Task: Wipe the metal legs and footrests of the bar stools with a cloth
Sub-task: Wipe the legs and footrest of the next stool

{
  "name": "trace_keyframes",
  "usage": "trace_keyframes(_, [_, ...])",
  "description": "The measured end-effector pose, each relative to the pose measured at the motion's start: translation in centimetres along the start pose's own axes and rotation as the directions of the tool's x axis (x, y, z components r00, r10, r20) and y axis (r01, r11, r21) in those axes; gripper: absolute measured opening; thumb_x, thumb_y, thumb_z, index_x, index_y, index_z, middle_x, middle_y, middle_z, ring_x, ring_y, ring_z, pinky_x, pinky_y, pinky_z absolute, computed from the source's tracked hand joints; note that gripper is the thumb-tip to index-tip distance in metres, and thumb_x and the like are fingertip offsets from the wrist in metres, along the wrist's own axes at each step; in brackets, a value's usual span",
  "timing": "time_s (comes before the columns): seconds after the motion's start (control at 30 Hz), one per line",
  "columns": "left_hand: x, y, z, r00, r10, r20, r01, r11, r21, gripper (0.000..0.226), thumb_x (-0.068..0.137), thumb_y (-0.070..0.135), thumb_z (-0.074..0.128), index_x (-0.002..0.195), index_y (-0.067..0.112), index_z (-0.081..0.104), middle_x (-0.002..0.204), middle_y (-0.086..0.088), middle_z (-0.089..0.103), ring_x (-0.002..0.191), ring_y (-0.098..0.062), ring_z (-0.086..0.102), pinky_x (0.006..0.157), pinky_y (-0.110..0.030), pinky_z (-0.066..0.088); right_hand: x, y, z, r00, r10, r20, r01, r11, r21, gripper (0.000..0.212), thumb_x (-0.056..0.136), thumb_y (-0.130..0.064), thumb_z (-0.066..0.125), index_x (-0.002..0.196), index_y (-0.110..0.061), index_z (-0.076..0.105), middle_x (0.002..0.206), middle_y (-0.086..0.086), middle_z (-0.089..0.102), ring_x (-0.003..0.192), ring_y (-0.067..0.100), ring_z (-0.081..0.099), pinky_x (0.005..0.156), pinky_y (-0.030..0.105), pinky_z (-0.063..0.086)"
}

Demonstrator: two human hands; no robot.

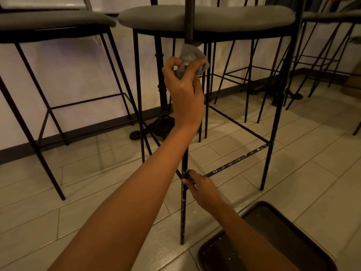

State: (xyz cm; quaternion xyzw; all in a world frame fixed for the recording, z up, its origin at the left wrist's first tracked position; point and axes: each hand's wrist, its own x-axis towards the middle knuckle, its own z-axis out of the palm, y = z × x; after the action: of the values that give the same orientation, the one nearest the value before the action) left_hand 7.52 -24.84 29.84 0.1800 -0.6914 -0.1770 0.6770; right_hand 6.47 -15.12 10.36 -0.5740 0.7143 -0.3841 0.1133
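Note:
A bar stool with a grey padded seat [205, 16] and thin black metal legs stands right in front of me. My left hand [184, 89] grips a grey cloth [190, 57] wrapped round the upper part of the stool's near front leg [183, 212], just under the seat. Lower down, my right hand [203, 187] holds the same leg where the speckled front footrest bar [238, 159] joins it. White specks cover the leg's lower part and the footrest.
More stools of the same kind stand to the left [50, 20] and right [332, 16]. A black cast table pedestal [162, 122] rises behind the stool by the white wall. A dark brown tray [259, 241] lies on the tiled floor at lower right.

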Motion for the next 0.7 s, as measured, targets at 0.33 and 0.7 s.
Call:
trace_keyframes(0.33, [-6.2, -1.4, -2.0, 0.989, -0.109, 0.096, 0.114, 0.992, -0.046, 0.027, 0.082, -0.006, 0.056, 0.1, 0.01, 0.068, 0.117, -0.016, 0.034, 0.114, -0.018, 0.041, 0.099, -0.023, 0.045, 0.1, -0.1, -0.2, 1.0, -0.003, -0.002, 0.003, 1.0, -0.002, 0.021, 0.094, -0.023, 0.048, 0.109, -0.009, 0.055, 0.092, 0.009, 0.069, 0.08, 0.022, 0.065, 0.069, 0.037, 0.054])
trace_keyframes(0.7, [-5.4, -1.5, -3.5, 0.962, -0.23, 0.149, 0.249, 0.961, -0.122, 0.058, 0.087, 0.006, 0.058, 0.139, 0.004, 0.032, 0.123, -0.013, 0.049, 0.102, -0.003, 0.051, 0.09, -0.001, 0.038, 0.1, -0.1, 0.0, 0.999, 0.051, 0.004, -0.051, 0.998, 0.032, 0.022, 0.093, -0.022, 0.05, 0.112, -0.01, 0.055, 0.096, 0.008, 0.068, 0.086, 0.021, 0.064, 0.073, 0.034, 0.053])
